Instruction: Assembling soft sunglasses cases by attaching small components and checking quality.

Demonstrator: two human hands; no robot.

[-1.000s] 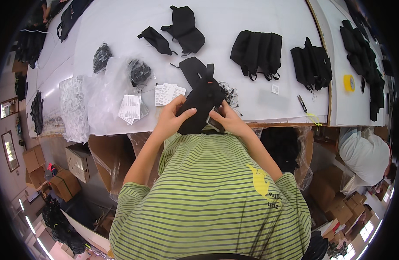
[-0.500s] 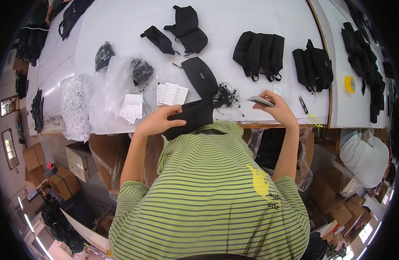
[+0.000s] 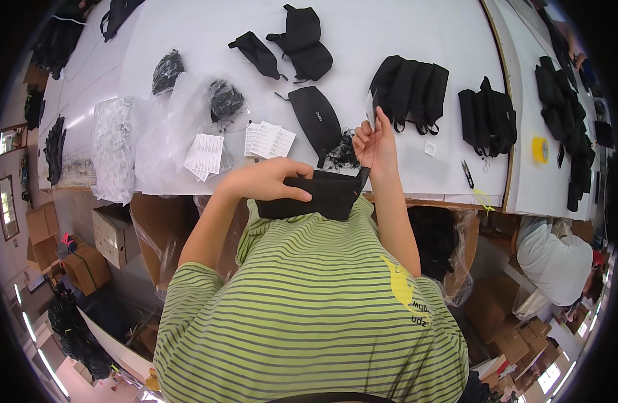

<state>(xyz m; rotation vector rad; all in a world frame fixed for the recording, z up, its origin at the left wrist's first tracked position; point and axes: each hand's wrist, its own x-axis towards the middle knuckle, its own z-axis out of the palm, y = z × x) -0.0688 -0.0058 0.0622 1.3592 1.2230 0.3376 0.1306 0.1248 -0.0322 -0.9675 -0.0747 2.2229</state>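
Note:
My left hand (image 3: 278, 180) grips a black fabric pouch (image 3: 322, 196) close to my front, the thumb and fingers on its upper left part. At the pouch's right end a short strap rises beside my right wrist. My right hand (image 3: 377, 142) is raised there, its fingers pinching a thin pale tag (image 3: 370, 121) seen nearly edge-on. Behind that hand lies a tangle of black tag strings (image 3: 342, 153), partly hidden. A flat black pouch (image 3: 315, 119) rests just beyond, touching the tangle.
White printed cards (image 3: 270, 140) lie left of the strings, near clear plastic bags (image 3: 181, 127). Black pouches stand in groups (image 3: 409, 91) farther right. Thread snips (image 3: 467, 173) and a yellow tape roll (image 3: 540, 150) lie to the right. Open cartons (image 3: 164, 228) sit under the table edge.
My right hand has moved left with the tag and lifted it upright, over the pouch's right end. The pouch has shifted slightly right and nearer to me in my left hand.

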